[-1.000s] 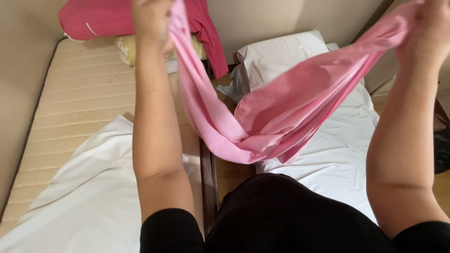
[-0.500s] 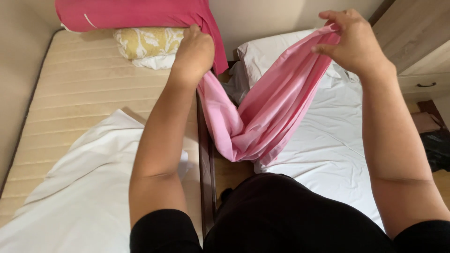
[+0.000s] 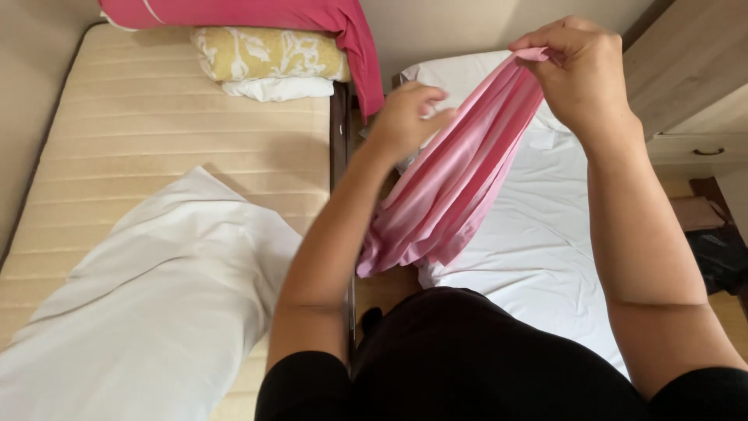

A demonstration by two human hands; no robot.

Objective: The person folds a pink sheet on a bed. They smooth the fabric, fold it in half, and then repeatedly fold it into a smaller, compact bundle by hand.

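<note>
A pink cloth (image 3: 452,187) hangs in folds between two beds. My right hand (image 3: 580,74) pinches its top edge, held high over the right bed. My left hand (image 3: 405,117) is lower and to the left, gripping the cloth's other side at mid height. The cloth's bottom end dangles over the gap between the beds, above my dark-clothed lap (image 3: 483,359).
On the left lies a bare beige mattress (image 3: 148,132) with a white sheet (image 3: 148,304) spread over its near end. A yellow patterned pillow (image 3: 269,53) and a pink cover (image 3: 257,14) rest at its head. The right bed (image 3: 545,242) has a white sheet. A wooden drawer unit (image 3: 693,93) stands at the far right.
My hands have drawn much closer together, gathering the stretched pink cloth into a narrow hanging bundle. My left hand moved right, toward the right bed.
</note>
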